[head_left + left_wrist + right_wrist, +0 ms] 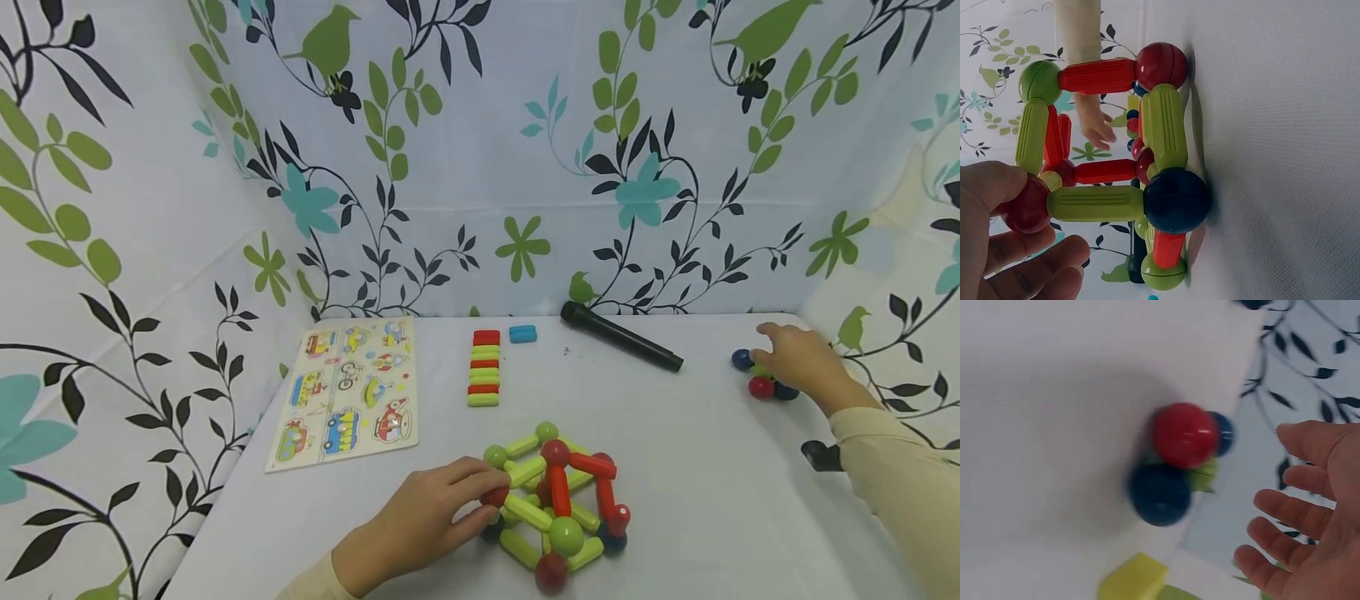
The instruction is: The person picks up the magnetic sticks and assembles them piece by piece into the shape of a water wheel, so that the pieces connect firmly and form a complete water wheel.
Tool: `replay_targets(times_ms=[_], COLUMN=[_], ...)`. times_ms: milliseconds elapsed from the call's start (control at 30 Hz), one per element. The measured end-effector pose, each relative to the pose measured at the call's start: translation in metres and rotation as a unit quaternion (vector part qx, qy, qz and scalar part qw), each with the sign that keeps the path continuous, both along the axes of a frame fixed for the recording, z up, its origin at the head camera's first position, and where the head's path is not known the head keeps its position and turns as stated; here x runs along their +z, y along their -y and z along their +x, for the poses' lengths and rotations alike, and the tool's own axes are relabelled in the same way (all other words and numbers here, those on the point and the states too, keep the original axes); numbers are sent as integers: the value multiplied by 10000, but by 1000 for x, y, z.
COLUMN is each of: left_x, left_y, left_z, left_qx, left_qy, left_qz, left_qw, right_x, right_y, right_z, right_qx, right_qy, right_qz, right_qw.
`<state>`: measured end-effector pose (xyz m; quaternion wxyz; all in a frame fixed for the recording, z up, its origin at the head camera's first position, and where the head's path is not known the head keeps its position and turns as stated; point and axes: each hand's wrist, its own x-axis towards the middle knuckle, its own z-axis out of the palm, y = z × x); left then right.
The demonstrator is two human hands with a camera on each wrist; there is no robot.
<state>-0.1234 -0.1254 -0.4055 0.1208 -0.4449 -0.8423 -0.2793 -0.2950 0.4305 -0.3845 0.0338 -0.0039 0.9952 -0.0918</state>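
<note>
Left hand (442, 508) pinches red ball (1027, 207) on frame (560, 492); right hand (804, 362) hovers uncurled near loose balls (1184, 436)

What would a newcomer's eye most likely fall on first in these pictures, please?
Probably the colourful stick-and-ball structure, front and centre, with the left hand pinching one red ball of it. Next, perhaps, the long black microphone-shaped object towards the back, then the right hand near a cluster of balls at the far right.
</note>
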Motion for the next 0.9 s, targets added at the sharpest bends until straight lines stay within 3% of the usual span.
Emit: replay_targets(times_ms=[133, 267, 433, 567, 700, 767, 900], left_x=[0, 0, 1, 1, 1, 2, 3], left_y=[0, 0, 1, 0, -1, -1, 0], left_z=[-1, 0, 0, 0, 1, 1, 1], left_qx=[-9, 0, 21, 2, 17, 23, 51], left_qy=[-17, -2, 94, 127, 98, 78, 78], left_qz=[-6, -22, -80, -89, -119, -141, -150], left_qw=[10000, 10000, 9999, 9999, 9999, 9999, 9998], right_x=[-24, -36, -44, -40, -18, -2, 23], right_y=[-5, 0, 5, 15, 47, 68, 109], right_z=[-16, -22, -20, -14, 9, 31, 84], right_qx=[-118, 7, 173, 288, 515, 797, 1491], right_qy=[323, 312, 52, -412, -913, -1061, -895], right_qz=[76, 192, 179, 139, -380, -834, -1631], right_qw=[9994, 9993, 9997, 9986, 9938, 9876, 9712])
